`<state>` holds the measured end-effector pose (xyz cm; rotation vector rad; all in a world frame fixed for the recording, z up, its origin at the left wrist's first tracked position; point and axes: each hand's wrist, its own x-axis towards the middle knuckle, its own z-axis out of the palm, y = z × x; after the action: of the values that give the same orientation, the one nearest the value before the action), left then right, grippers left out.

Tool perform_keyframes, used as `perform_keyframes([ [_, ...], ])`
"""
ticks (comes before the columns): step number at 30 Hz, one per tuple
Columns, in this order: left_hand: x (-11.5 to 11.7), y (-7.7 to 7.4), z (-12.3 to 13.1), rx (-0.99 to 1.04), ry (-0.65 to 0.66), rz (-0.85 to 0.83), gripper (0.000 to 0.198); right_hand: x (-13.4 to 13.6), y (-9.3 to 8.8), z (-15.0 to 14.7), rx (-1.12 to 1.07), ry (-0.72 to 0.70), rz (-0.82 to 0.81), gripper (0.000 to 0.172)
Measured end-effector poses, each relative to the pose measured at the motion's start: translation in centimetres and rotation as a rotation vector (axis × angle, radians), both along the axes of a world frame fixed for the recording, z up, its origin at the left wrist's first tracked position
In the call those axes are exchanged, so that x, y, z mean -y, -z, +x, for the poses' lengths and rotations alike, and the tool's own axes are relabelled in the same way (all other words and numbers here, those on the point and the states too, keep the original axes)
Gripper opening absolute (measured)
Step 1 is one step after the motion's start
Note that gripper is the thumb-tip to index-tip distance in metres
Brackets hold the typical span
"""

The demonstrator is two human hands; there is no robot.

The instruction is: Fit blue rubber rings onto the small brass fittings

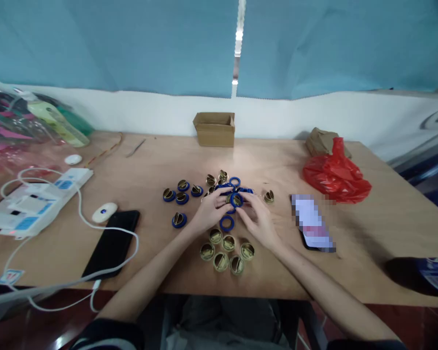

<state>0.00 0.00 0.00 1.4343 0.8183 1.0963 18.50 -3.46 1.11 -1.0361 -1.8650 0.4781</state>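
Observation:
In the head view, my left hand [211, 212] and my right hand [258, 221] meet over the middle of the table. Between their fingertips is a blue ring [237, 200] with a gold-coloured round metal piece showing inside it. Just below, a loose blue ring [227, 223] lies flat, and another blue ring [235, 182] lies beyond my fingers. Several gold metal pieces [221, 261] with raised bars sit nearest my body. To the left are several gold pieces fitted with blue rings [179, 219]. More pieces are partly hidden behind my hands.
An open cardboard box [216, 135] stands by the wall. On the right are a red plastic bag [336, 177], a phone [312, 221] with a blurred screen and a dark bottle [419, 274]. A black phone [113, 243], white cables and a power strip [40, 204] lie left.

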Motion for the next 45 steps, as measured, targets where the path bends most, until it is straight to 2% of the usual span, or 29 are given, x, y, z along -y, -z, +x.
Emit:
perform_keyframes([
  [7,0.6,-0.7,0.1,0.076,0.104,-0.081,0.047,-0.4,0.7,0.4,0.059,0.037,0.042,0.040],
  [12,0.5,-0.7,0.2,0.067,0.087,-0.086,0.047,-0.4,0.6,0.7,0.047,-0.003,0.039,0.040],
  [15,0.4,-0.7,0.1,0.059,0.085,-0.076,0.048,-0.3,0.1,0.7,-0.051,-0.025,-0.044,0.038],
  [18,0.5,-0.9,0.0,0.041,0.095,-0.059,0.048,-0.4,-0.2,0.9,-0.139,0.024,-0.118,0.027],
  [21,0.8,-1.2,0.1,0.035,0.115,-0.049,0.045,-0.8,-0.2,1.0,-0.111,0.054,-0.160,0.021],
  [24,1.0,-1.2,0.3,0.017,0.105,-0.043,0.043,-1.0,0.1,1.1,-0.073,0.006,-0.218,0.024],
  [30,0.8,-0.6,0.4,0.020,0.075,-0.077,0.044,-1.1,0.3,1.0,-0.160,-0.125,-0.382,0.029],
  [34,0.8,-0.7,0.4,0.013,0.067,-0.067,0.043,-0.9,0.1,1.0,-0.194,-0.083,-0.351,0.024],
  [39,0.9,-1.2,0.3,-0.062,0.087,0.000,0.040,-0.7,-0.4,1.1,-0.066,0.029,-0.233,0.021],
  [45,0.9,-1.6,0.1,-0.204,0.042,0.152,0.031,-0.6,-0.7,1.3,0.012,0.012,-0.087,0.016],
])
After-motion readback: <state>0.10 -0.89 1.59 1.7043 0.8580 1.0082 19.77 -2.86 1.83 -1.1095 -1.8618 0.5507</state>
